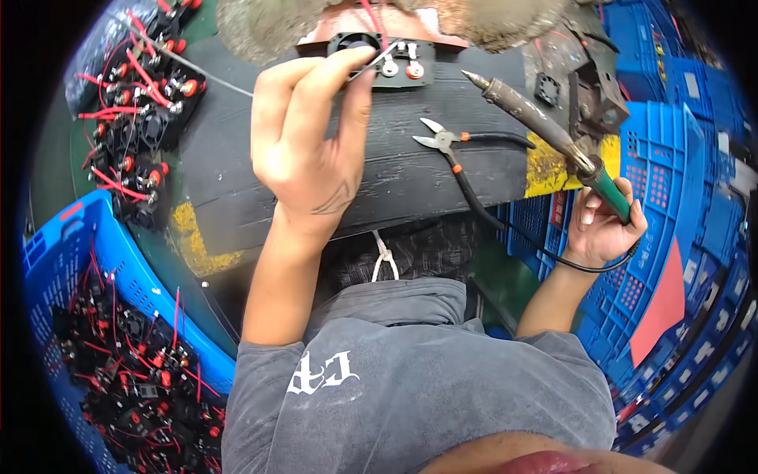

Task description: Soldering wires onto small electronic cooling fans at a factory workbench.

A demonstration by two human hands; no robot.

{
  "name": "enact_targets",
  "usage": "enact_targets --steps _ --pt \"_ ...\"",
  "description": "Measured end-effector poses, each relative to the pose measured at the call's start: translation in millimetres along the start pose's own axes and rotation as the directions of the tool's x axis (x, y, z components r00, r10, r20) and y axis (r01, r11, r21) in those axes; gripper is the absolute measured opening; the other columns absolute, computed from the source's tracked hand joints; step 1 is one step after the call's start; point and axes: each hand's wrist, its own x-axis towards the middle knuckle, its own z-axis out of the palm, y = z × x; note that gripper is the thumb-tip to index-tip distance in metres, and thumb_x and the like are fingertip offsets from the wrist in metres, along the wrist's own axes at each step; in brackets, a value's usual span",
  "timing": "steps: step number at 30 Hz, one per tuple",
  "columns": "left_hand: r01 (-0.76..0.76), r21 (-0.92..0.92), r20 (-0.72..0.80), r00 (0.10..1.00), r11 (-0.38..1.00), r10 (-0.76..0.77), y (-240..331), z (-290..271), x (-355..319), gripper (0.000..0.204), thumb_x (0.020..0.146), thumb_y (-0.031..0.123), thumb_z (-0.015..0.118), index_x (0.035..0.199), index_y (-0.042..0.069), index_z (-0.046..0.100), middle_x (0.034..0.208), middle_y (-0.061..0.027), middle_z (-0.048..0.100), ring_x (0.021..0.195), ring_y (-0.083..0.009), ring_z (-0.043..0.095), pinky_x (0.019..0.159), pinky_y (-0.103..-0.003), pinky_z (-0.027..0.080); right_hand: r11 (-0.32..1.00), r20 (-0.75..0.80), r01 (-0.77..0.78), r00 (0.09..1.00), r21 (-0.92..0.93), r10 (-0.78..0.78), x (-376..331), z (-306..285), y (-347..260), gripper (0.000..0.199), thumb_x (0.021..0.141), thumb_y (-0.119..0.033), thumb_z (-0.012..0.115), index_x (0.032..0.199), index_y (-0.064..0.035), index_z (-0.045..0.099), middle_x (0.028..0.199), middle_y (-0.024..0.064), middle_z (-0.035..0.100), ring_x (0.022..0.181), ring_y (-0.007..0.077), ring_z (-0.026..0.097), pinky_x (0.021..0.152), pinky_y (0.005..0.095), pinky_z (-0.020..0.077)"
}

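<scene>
My left hand (pixel 309 130) pinches a thin silvery solder wire (pixel 207 73) between thumb and fingers, its end close to a small black fan panel (pixel 418 51). That panel carries a round fan, metal terminals and red wires, and my fingers cover part of it. In my right hand (pixel 604 225) is a soldering iron (pixel 545 126) with a green handle. Its pointed tip aims up and left, to the right of the panel and apart from it. Between my hands, diagonal cutters (pixel 446 141) with black and orange handles lie with jaws spread on the dark bench board (pixel 260 209).
Several fan panels with red wires (pixel 142 118) are heaped at the bench's left. A blue crate (pixel 166 296) full of similar panels stands lower left. Blue crates (pixel 659 150) are stacked at right. A metal stand (pixel 604 103) and a loose small fan (pixel 547 88) sit right.
</scene>
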Motion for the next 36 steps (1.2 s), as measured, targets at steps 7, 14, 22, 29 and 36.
enact_targets --steps 7,14,22,29,36 --pt "0.026 0.056 0.028 0.999 0.998 -0.027 10 -2 0 0.023 0.084 -0.001 0.080 0.105 0.005 0.076 0.094 -0.0066 0.065 0.074 -0.0135 0.060 0.063 -0.026 0.052 0.993 -0.116 0.104 0.988 0.049 -0.097 -46 -55 -35 0.053 0.098 -0.041 0.047 0.117 0.0028 0.069 0.075 0.0199 0.065 0.056 0.0223 0.051 0.044 0.0292 0.0389" --pt "-0.002 0.042 0.044 0.999 0.999 0.000 7 -1 0 0.022 0.085 0.000 0.079 0.107 0.006 0.076 0.095 -0.0048 0.063 0.073 -0.0121 0.059 0.064 -0.026 0.051 0.968 -0.417 0.246 0.876 -0.043 -0.241 -91 -117 -52 0.054 0.099 -0.040 0.043 0.123 0.0034 0.065 0.080 0.0178 0.067 0.062 0.0218 0.054 0.047 0.0286 0.0396" --pt "-0.030 0.045 0.035 0.999 0.999 0.028 6 2 -2 0.021 0.085 0.001 0.079 0.105 0.007 0.076 0.094 -0.0039 0.064 0.072 -0.0121 0.059 0.063 -0.026 0.049 0.986 -0.494 0.165 0.857 -0.006 -0.147 -95 -118 -32 0.053 0.099 -0.040 0.044 0.124 0.0028 0.065 0.082 0.0163 0.068 0.066 0.0210 0.056 0.049 0.0281 0.0408" --pt "-0.035 0.046 0.043 0.999 0.998 0.033 3 1 -3 0.021 0.086 0.000 0.079 0.105 0.006 0.076 0.094 -0.0053 0.064 0.072 -0.0123 0.059 0.063 -0.026 0.048 0.991 -0.503 0.087 0.855 -0.106 -0.129 -80 -112 -22 0.054 0.100 -0.041 0.043 0.124 0.0030 0.065 0.083 0.0160 0.070 0.062 0.0214 0.060 0.049 0.0283 0.0433" --pt "-0.052 0.033 0.063 0.997 0.998 0.050 1 0 -3 0.020 0.086 0.000 0.078 0.105 0.005 0.075 0.095 -0.0058 0.065 0.072 -0.0121 0.059 0.063 -0.026 0.048 0.986 -0.482 0.097 0.863 -0.134 -0.150 -88 -110 -29 0.054 0.100 -0.041 0.044 0.124 0.0027 0.064 0.083 0.0166 0.071 0.061 0.0220 0.061 0.050 0.0295 0.0462"
